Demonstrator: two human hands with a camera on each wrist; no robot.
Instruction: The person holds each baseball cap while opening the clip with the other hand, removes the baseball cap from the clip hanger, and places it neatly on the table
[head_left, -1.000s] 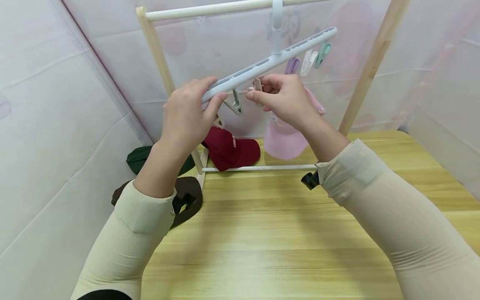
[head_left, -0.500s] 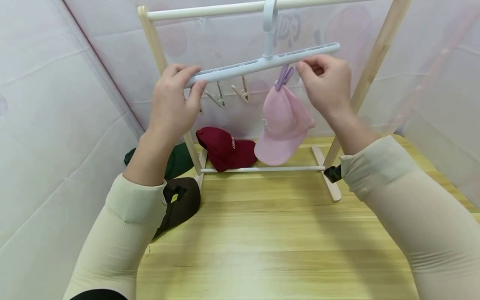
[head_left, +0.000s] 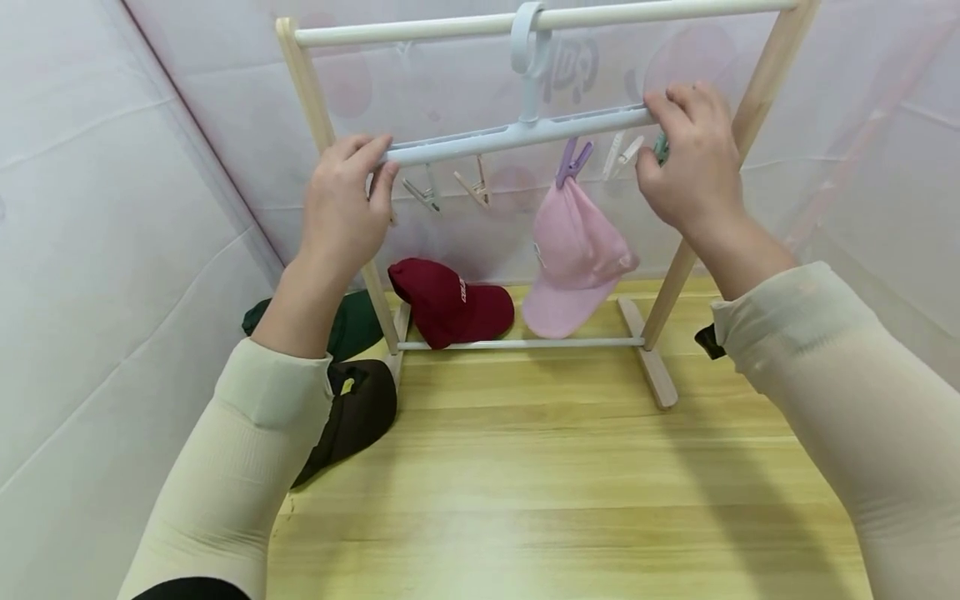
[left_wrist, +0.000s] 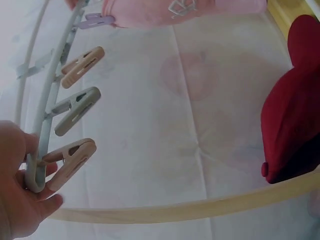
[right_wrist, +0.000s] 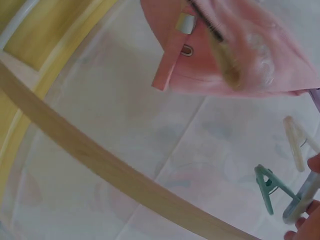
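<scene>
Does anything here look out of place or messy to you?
Only one cap is hung up: the pink cap dangles from a purple clip on the clip hanger. The red cap, green cap and brown cap lie loose by the wooden rack. The hanger also tilts, lower at the left hand.
</scene>
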